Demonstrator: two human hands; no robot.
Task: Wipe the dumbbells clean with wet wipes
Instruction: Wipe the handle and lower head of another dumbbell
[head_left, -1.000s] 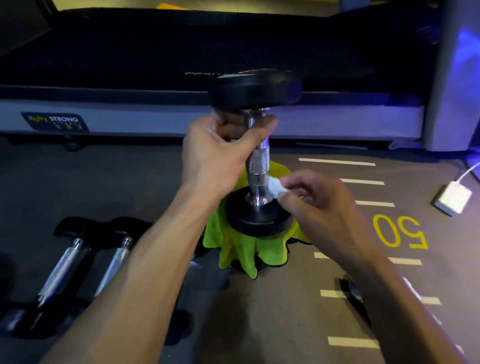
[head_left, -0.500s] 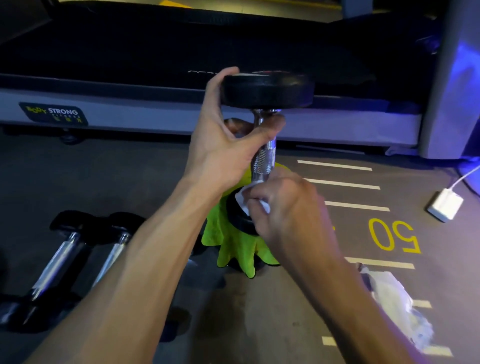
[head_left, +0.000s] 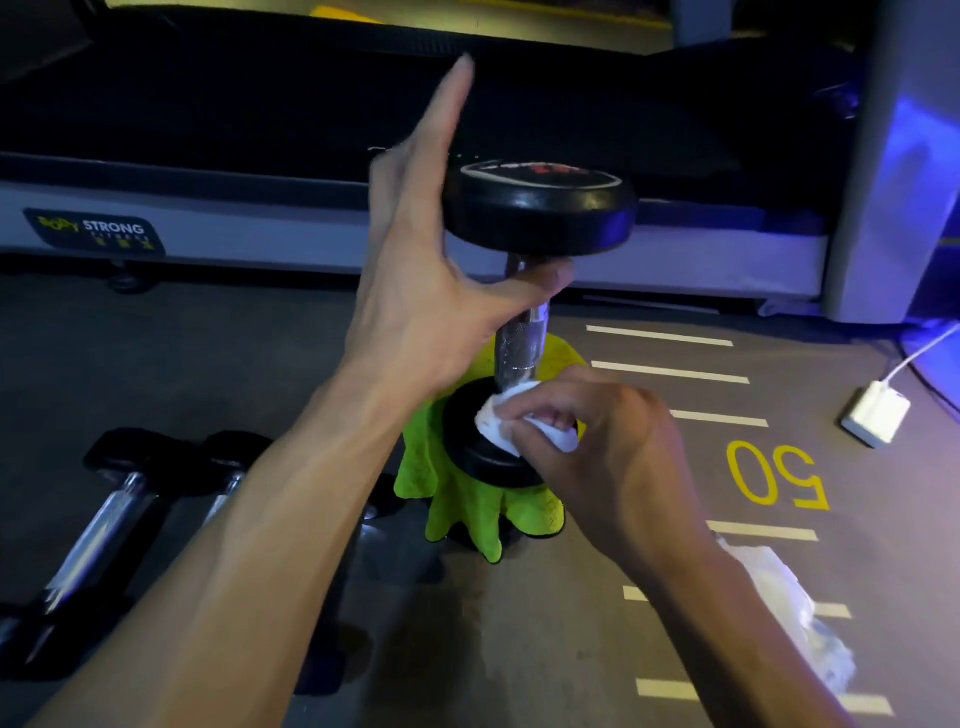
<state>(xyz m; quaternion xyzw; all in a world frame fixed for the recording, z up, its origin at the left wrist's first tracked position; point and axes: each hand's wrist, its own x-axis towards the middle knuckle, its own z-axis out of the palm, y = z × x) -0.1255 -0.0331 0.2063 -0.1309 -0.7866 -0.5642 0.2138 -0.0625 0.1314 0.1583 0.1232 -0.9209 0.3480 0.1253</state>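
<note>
Both forearms (head_left: 291, 519) bare, no sleeves visible.

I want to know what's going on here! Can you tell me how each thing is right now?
Upright dumbbell: standing on end on the green cloth.
Left hand: thumb on the handle, index finger pointing straight up.
Right hand: fingers pinching the wipe.
Wet wipe: crumpled, pressed on the lower weight beside the handle.
Green cloth: draped over something hidden.
Two other dumbbells: lying on the floor.
Charger: on the floor, cable attached.
</note>
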